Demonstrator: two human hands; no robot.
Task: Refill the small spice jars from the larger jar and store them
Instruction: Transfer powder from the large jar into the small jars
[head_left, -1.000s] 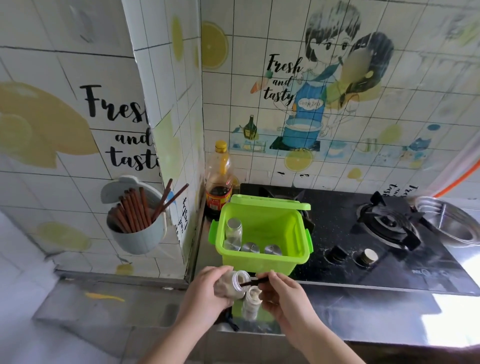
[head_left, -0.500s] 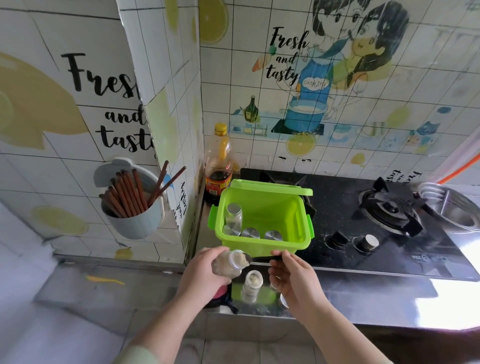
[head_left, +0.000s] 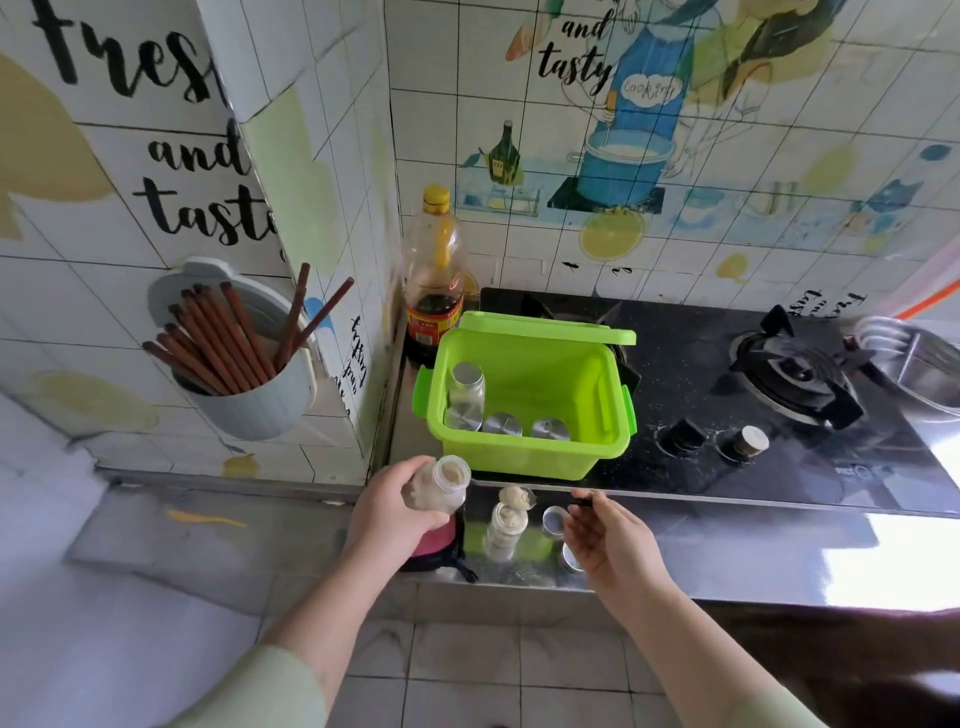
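Note:
My left hand (head_left: 387, 512) grips the larger clear jar (head_left: 441, 486), tilted with its open mouth facing right and pale spice inside. My right hand (head_left: 610, 545) pinches the dark handle of a small spoon (head_left: 515, 498) heaped with spice. The spoon hovers just above an open small spice jar (head_left: 503, 532) standing on the steel counter. Two loose metal lids (head_left: 553, 519) lie by my right hand. Behind stands an open green box (head_left: 524, 457) holding three capped small jars (head_left: 467, 392).
A soy sauce bottle (head_left: 434, 280) stands in the corner behind the box. A chopstick holder (head_left: 249, 400) hangs on the left wall. The black gas stove (head_left: 789, 374) and a steel pot (head_left: 924, 358) lie right. A pink lid (head_left: 436, 540) rests beneath the larger jar.
The spoon came out of the larger jar's mouth loaded with spice and moved right and down over the small jar. The view shifted closer and lower.

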